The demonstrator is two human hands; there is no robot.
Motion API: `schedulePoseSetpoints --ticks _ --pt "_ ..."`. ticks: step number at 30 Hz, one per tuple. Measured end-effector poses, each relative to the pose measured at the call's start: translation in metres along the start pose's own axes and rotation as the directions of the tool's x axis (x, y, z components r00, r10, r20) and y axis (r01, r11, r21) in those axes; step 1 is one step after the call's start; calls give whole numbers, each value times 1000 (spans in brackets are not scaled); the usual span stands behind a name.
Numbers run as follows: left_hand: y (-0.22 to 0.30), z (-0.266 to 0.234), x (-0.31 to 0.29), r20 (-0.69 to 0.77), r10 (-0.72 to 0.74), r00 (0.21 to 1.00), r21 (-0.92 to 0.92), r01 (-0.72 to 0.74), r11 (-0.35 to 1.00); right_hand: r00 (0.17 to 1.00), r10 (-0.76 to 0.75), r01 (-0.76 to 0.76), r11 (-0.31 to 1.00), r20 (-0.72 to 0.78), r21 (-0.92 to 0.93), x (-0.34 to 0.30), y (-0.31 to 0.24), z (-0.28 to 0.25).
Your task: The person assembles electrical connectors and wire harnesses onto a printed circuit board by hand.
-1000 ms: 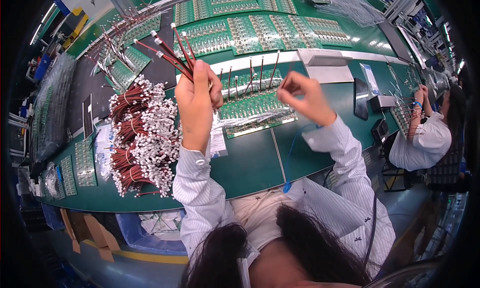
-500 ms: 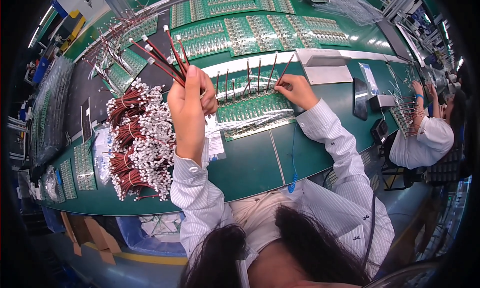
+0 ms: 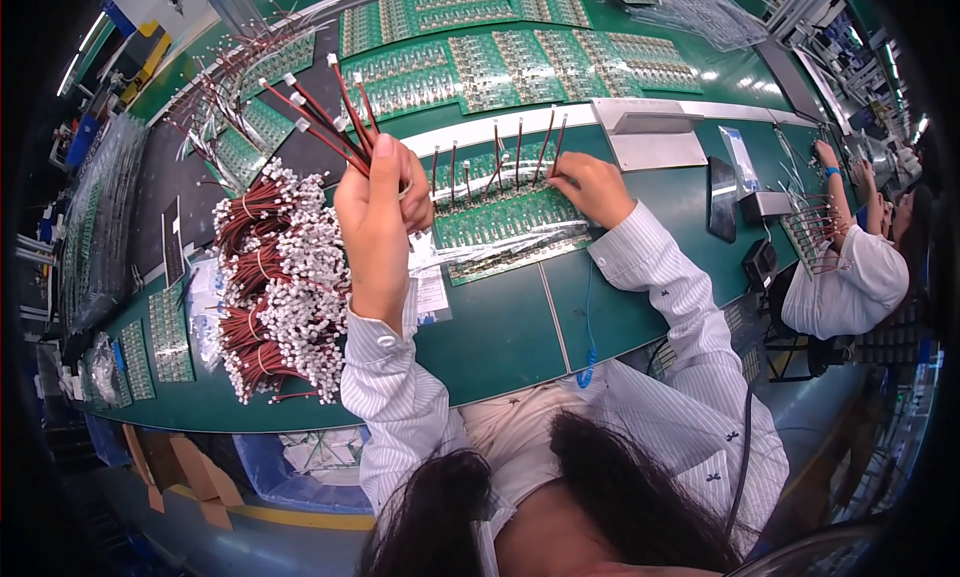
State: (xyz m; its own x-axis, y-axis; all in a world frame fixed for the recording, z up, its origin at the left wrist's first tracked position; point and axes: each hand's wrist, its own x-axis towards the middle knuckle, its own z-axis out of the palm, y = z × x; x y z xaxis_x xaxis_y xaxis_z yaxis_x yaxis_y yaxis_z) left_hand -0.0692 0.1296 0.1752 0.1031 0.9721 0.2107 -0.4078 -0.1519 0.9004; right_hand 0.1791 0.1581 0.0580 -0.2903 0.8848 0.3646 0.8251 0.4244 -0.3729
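My left hand (image 3: 378, 217) is raised and closed round a small bunch of red-and-black connector cables (image 3: 322, 109), whose white plugs fan out to the upper left. My right hand (image 3: 594, 189) pinches the lower end of one connector cable (image 3: 561, 137) at the right part of a green circuit board panel (image 3: 510, 223). That cable stands nearly upright, its white plug at the top. Several similar cables (image 3: 519, 147) stand in a row along the panel to its left. White wires (image 3: 510, 245) lie across the panel's near part. My fingertips hide the cable's contact with the board.
Left of the panel lies a big pile of bundled red cables with white plugs (image 3: 290, 287). More circuit panels (image 3: 520, 67) lie along the back. A metal bracket (image 3: 650, 135), a dark phone (image 3: 720, 197) and a small box (image 3: 764, 206) are at right. Another person (image 3: 850, 277) works beyond.
The cable at my right hand has swung from a rightward slant to nearly upright, and the hand has shifted slightly left and down. My left hand keeps its bunch in place.
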Motion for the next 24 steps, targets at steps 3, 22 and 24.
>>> schedulePoseSetpoints --ticks 3,22,24 --pt "-1 0 1 -6 2 1000 8 -2 1000 1000 -14 14 999 -9 -36 -2 -1 0" --pt "-5 0 -1 343 -301 890 136 270 953 999 13 -4 982 49 -188 9 -10 1" --pt "-5 2 -3 366 -317 875 187 265 946 991 115 -105 987 68 -125 10 -10 1"
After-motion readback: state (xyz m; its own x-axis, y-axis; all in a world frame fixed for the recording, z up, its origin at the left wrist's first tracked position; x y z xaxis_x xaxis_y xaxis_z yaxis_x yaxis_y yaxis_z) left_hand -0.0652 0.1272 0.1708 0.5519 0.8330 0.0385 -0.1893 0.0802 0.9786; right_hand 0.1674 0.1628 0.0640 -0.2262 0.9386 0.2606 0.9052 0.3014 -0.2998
